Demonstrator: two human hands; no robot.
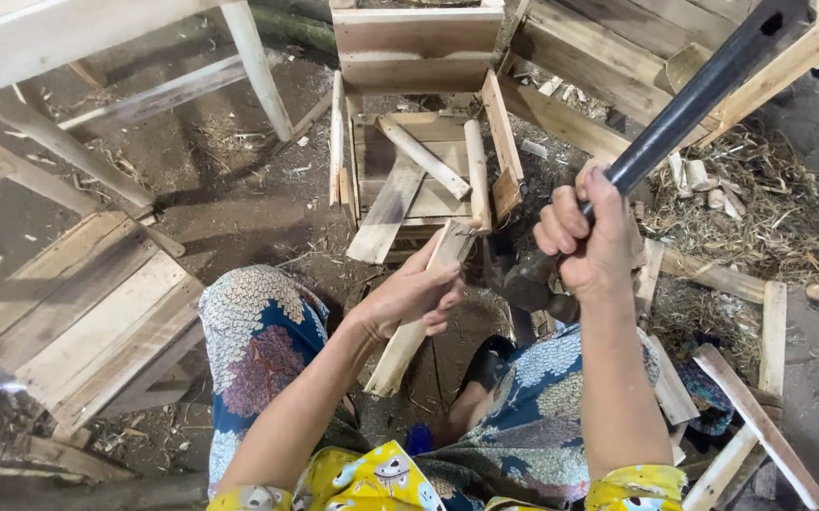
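My left hand [416,293] grips a pale wooden slat [396,355] held at a slant, its upper end resting near the front edge of a small wooden crate [367,142]. My right hand [591,241] is closed around a dark metal pipe handle [703,90] that runs up to the top right; its heavy dark head [526,281] sits just below my fist, close to the slat's upper end. Loose slats lie inside the crate.
A finished slatted crate [88,322] lies at the left. Timber frames [125,57] and boards stand at the back. Offcut sticks [760,426] and straw [760,203] cover the ground at the right. My knees in patterned cloth [263,341] frame the work spot.
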